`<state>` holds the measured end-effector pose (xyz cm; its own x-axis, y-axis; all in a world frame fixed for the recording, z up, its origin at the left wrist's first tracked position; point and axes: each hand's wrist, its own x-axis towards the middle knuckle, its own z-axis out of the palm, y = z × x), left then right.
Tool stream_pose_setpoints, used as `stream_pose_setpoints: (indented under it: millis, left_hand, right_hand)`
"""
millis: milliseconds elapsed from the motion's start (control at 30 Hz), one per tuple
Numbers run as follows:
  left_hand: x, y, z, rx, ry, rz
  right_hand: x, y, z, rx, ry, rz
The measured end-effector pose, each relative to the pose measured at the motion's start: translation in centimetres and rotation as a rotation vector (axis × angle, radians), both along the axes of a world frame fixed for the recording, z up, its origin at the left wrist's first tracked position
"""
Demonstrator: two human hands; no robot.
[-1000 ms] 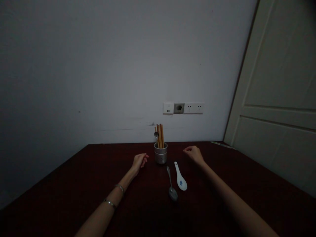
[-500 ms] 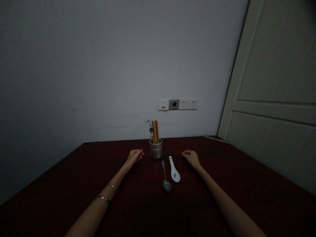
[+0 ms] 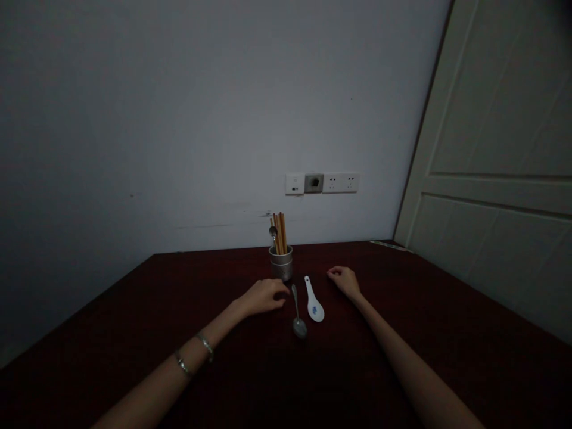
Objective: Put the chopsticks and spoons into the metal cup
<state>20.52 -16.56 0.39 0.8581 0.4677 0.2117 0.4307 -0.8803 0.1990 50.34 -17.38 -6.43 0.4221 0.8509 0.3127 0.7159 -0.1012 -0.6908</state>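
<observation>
My left hand (image 3: 267, 295) is just left of a metal spoon (image 3: 299, 326), its thumb and fingers apart near the handle's far end, holding nothing. The spoon lies bowl toward me. To its right lies a white soup spoon (image 3: 315, 307) with a small blue mark in the bowl. My right hand (image 3: 344, 279) rests on the table right of the soup spoon, its fingers curled together; whether anything is in them is hidden. Behind my left hand stands a metal utensil cup (image 3: 281, 267), partly covered by that hand, with several wooden chopsticks (image 3: 281, 232) and a small spoon (image 3: 273, 231) upright in it.
The dark red table (image 3: 187, 286) runs back to a pale wall (image 3: 179, 119). A row of wall sockets and switches (image 3: 322, 183) sits above its far edge. A panelled door (image 3: 500, 149) stands at the right.
My left hand has moved right, in front of the utensil cup and up to the metal spoon's handle, and its fingers have opened. The right hand stays in place.
</observation>
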Motion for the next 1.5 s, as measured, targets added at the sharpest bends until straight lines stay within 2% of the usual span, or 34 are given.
stream_pose_setpoints:
  millis: [167,467,700,867,1067,1200,1333,1500]
  left_hand:
    - [0.9,-0.9,-0.7,0.144,0.095,-0.051]
    - [1.5,-1.1,-1.4,0.322,0.168,-0.181]
    - [1.6,-1.2,-1.3,0.386,0.233,-0.224]
    - [1.4,-1.0,-1.5,0.407,0.210,-0.245]
    - [1.1,-0.7,-1.4,0.355,0.140,-0.237]
    - [0.8,-0.7,-1.1,0.238,0.031,-0.229]
    - [0.5,-0.4,-0.7,0.038,-0.170,-0.177]
    - [1.0,-0.3,0.2,-0.114,-0.522,0.009]
  right_hand:
    - [-0.1,-0.1,0.2,-0.019,-0.012,0.000]
    - [0.1,0.2,-0.2,-0.020,-0.007,0.001]
    - [0.1,0.2,-0.1,-0.031,-0.013,0.010]
    - [0.2,0.3,-0.2,-0.041,-0.024,0.003]
    - [0.2,0.3,-0.2,-0.034,-0.020,0.006]
    - [0.1,0.2,-0.2,-0.025,-0.027,0.010]
    - [0.1,0.1,-0.2,-0.019,-0.025,0.002]
    - [0.2,0.3,-0.3,-0.020,-0.018,0.018]
